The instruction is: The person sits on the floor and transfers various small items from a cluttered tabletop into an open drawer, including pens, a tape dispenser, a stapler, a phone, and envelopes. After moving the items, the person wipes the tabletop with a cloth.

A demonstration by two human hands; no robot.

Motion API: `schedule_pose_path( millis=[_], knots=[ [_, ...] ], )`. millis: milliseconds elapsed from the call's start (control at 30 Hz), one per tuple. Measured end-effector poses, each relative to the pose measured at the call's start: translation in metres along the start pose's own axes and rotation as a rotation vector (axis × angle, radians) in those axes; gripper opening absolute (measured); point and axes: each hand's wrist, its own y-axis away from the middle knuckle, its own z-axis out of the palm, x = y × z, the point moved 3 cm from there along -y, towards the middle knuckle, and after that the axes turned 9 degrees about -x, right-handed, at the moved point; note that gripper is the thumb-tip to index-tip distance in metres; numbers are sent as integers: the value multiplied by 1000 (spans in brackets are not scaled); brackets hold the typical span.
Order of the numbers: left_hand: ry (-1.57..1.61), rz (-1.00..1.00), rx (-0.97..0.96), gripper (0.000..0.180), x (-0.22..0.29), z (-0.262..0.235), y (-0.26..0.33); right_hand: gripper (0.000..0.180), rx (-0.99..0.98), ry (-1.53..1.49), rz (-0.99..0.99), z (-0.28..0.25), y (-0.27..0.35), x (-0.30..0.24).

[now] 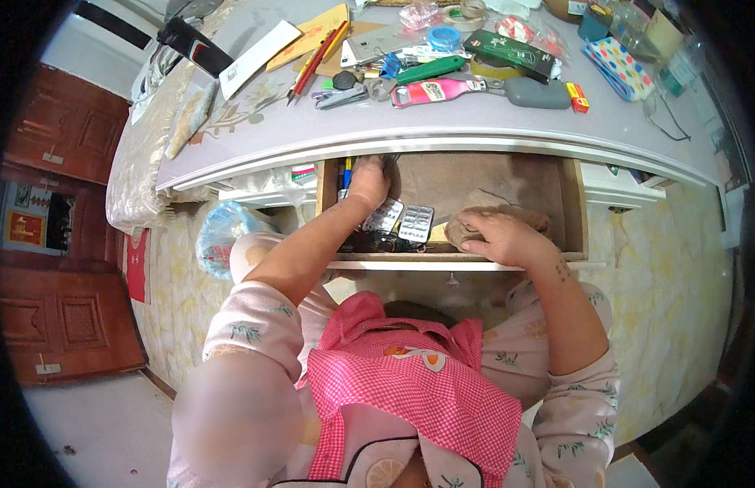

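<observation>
A wooden drawer [578,203] is pulled out beneath the table. My left hand [368,180] reaches into its far left part, with the fingertips mostly hidden near the table edge; a thin dark thing shows beside them. Beside that hand stands a narrow blue and yellow item [347,172]. Two silvery pill blister packs, one left [384,215] and one right [416,223], lie nearer the drawer front, over small dark items. At the drawer's right, my right hand [495,236] has its fingers curled over a crumpled brown cloth [534,221].
The tabletop [255,146] above carries pencils [316,63], a stapler [342,96], a green-handled tool [430,70], a pink item [438,92], a dark green box [509,54] and glasses [669,120]. A blue plastic bag [227,236] sits left of the drawer.
</observation>
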Motion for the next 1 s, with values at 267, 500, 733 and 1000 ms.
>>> schedule_pose_path(
  millis=[267, 500, 733, 1000],
  knots=[
    [169, -57, -161, 19, -6, -2, -16, 52, 9, 4, 0, -1, 0, -2],
    [109, -48, -232, 24, 10, -14, -12, 53, 39, 33, 8, 1, 0, 3],
    [-157, 69, -275, 40, -7, -16, -37, 52, 18, 16, 4, 1, -1, 1],
    [-66, 97, -312, 50, -1, -12, -43, 51, -3, 4, 12, -2, -3, -2]
  ],
)
